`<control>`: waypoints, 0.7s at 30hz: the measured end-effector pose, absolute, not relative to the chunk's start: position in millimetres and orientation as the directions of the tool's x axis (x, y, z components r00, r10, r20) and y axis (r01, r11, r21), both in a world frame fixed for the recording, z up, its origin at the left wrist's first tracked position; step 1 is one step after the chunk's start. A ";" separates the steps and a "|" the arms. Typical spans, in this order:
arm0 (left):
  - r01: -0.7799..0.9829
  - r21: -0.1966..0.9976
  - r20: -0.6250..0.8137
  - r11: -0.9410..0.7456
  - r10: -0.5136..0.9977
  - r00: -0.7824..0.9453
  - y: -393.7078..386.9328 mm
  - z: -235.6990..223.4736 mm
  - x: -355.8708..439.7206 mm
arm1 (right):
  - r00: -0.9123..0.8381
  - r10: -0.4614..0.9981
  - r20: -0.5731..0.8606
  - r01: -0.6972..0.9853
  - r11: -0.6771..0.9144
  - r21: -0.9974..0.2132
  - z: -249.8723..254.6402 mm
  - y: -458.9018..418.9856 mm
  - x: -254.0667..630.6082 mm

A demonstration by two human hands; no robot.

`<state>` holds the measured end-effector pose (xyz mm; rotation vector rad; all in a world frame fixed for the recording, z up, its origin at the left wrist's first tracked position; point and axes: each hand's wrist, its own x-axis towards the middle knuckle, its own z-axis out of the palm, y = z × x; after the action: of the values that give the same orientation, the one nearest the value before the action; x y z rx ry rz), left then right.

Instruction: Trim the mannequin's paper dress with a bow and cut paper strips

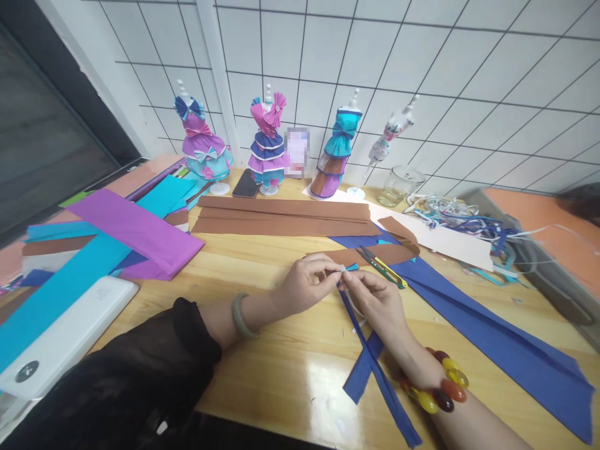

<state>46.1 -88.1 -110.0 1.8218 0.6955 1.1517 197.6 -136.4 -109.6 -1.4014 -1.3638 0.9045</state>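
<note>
My left hand and my right hand meet above the table, thumbs and fingers pinched together. Between their fingertips is a small white and light-blue folded piece, mostly covered by the fingers. A narrow navy strip runs down from the fingertips toward the table's front edge; whether it is joined to the piece I cannot tell. Under it lies a short navy piece. Just beyond my right hand, yellow-and-green thread snips rest on a brown strip.
Purple and turquoise sheets and a white power bank lie left. Several small mannequins, including one in a purple dress, line the wall. A glass jar, tangled cords and a wide navy sheet are right.
</note>
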 end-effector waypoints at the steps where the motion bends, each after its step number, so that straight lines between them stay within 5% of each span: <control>1: 0.005 0.883 0.423 -0.469 0.802 0.422 -88.1 -110.3 46.2 | 0.103 0.989 0.105 0.298 0.070 -0.952 -109.3 -136.3 197.4; 9: -0.113 0.939 0.340 -0.325 0.824 0.453 -85.6 -114.3 45.8 | 0.082 0.995 0.064 0.290 0.038 -0.956 -109.3 -135.9 195.2; 21: -0.199 0.974 0.025 0.110 0.817 0.575 -78.6 -121.7 46.5 | 0.008 0.997 0.081 0.225 0.077 -0.971 -109.7 -133.0 194.3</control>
<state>46.5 -78.6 -121.7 1.2438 0.6206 0.8217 194.3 -133.0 -109.7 -1.3202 -1.3967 1.0211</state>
